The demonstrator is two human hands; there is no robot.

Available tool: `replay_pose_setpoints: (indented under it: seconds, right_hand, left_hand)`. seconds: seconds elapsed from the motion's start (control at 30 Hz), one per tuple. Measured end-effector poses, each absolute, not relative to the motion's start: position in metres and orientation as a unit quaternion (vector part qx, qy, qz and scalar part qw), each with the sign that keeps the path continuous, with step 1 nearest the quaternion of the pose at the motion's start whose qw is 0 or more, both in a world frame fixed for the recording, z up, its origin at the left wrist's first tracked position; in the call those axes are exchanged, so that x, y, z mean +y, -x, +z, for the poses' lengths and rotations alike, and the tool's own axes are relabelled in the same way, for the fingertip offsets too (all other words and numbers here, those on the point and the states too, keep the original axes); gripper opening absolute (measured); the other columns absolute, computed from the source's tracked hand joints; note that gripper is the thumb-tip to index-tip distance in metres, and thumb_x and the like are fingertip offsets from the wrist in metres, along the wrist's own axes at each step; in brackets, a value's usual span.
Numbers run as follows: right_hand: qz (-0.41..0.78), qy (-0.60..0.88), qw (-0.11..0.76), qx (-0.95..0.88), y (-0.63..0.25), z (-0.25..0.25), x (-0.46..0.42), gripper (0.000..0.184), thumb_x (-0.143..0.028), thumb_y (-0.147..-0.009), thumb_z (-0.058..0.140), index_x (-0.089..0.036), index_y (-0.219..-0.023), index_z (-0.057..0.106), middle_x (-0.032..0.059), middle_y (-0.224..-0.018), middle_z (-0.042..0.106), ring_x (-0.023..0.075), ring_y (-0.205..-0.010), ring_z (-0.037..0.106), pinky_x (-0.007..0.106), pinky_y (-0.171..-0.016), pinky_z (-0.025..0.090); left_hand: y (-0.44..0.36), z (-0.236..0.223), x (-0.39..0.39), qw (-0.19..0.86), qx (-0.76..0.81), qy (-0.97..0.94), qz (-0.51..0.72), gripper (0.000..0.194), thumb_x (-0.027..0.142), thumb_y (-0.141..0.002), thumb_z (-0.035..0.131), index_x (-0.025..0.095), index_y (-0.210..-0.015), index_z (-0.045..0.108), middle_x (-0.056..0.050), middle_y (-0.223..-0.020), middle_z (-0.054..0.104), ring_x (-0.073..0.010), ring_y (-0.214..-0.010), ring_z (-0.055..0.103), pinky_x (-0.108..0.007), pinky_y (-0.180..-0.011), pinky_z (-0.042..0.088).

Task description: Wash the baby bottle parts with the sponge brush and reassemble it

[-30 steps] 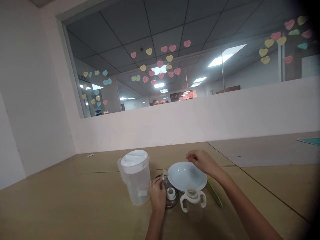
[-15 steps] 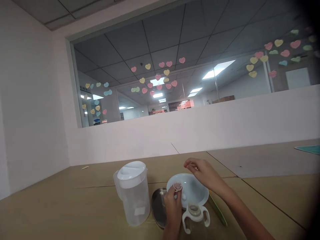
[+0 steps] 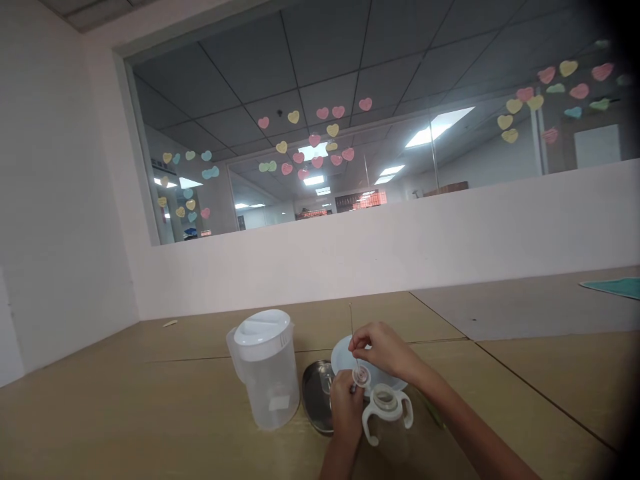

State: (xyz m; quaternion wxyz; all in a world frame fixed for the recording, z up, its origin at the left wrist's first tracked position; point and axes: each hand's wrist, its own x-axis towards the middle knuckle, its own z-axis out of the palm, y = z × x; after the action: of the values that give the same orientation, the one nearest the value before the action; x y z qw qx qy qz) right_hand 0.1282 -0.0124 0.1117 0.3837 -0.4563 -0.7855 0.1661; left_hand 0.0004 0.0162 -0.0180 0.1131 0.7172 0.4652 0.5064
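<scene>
My left hand (image 3: pixel 346 408) is closed around a small round whitish bottle part (image 3: pixel 361 377) with a pinkish centre. Above it, my right hand (image 3: pixel 383 350) pinches a thin upright rod (image 3: pixel 351 320), perhaps a thin cleaning brush. The rod's lower end reaches the middle of the round part; whether it goes inside I cannot tell. Just right of my left hand stands a clear bottle with a white two-handled collar (image 3: pixel 386 399), its mouth uncovered. Behind both hands, partly covered by them, is a pale blue bowl (image 3: pixel 341 353).
A clear pitcher with a white lid (image 3: pixel 267 373) stands on the left. Between it and my left hand sits a metal tray (image 3: pixel 314 400). A green strip-like thing (image 3: pixel 434 412) lies partly under my right forearm. A teal sheet (image 3: pixel 613 287) rests at the far right.
My right hand has come down and left to the round part, and the thin rod now shows in its fingers. The left hand still holds the round part. The view has shifted slightly.
</scene>
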Motion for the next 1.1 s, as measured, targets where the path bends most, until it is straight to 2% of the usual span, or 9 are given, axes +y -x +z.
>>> replay_pose_setpoints:
  seconds: [0.27, 0.73, 0.9, 1.1]
  right_hand:
    - [0.126, 0.486, 0.368, -0.783, -0.1274, 0.1074, -0.01, 0.012, -0.013, -0.066, 0.06, -0.02, -0.067, 0.069, 0.0005, -0.071, 0.071, 0.0123, -0.067, 0.064, 0.02, -0.062, 0.041]
    - [0.064, 0.529, 0.359, -0.766, -0.129, 0.1055, -0.0076, 0.008, -0.02, -0.069, 0.062, -0.021, -0.068, 0.071, 0.0019, -0.072, 0.071, 0.0146, -0.068, 0.064, 0.021, -0.059, 0.04]
    - [0.063, 0.54, 0.359, -0.758, -0.1297, 0.1075, -0.0097, 0.008, -0.021, -0.069, 0.062, -0.022, -0.069, 0.07, 0.0013, -0.072, 0.071, 0.0144, -0.068, 0.064, 0.021, -0.058, 0.039]
    - [0.064, 0.536, 0.357, -0.762, -0.1304, 0.1114, -0.0136, 0.007, -0.023, -0.068, 0.062, -0.021, -0.068, 0.069, 0.001, -0.069, 0.07, 0.0134, -0.065, 0.063, 0.021, -0.055, 0.038]
  left_hand:
    - [0.0014, -0.021, 0.0195, 0.141, 0.457, -0.692, 0.542, 0.033, 0.037, -0.082, 0.046, 0.014, -0.071, 0.067, -0.005, -0.072, 0.064, -0.0162, -0.069, 0.056, -0.025, -0.064, 0.039]
    - [0.0008, -0.0194, 0.0163, 0.113, 0.466, -0.701, 0.527, 0.041, 0.045, -0.084, 0.044, 0.014, -0.07, 0.066, -0.004, -0.07, 0.063, -0.0139, -0.067, 0.053, -0.023, -0.061, 0.036]
    - [0.0004, -0.0173, 0.0138, 0.106, 0.46, -0.708, 0.525, 0.04, 0.044, -0.085, 0.043, 0.015, -0.072, 0.067, -0.004, -0.07, 0.063, -0.0142, -0.068, 0.054, -0.023, -0.063, 0.037]
    - [0.001, -0.0142, 0.0126, 0.12, 0.436, -0.708, 0.543, 0.032, 0.039, -0.086, 0.044, 0.017, -0.079, 0.066, -0.004, -0.082, 0.065, -0.0148, -0.077, 0.056, -0.024, -0.07, 0.04]
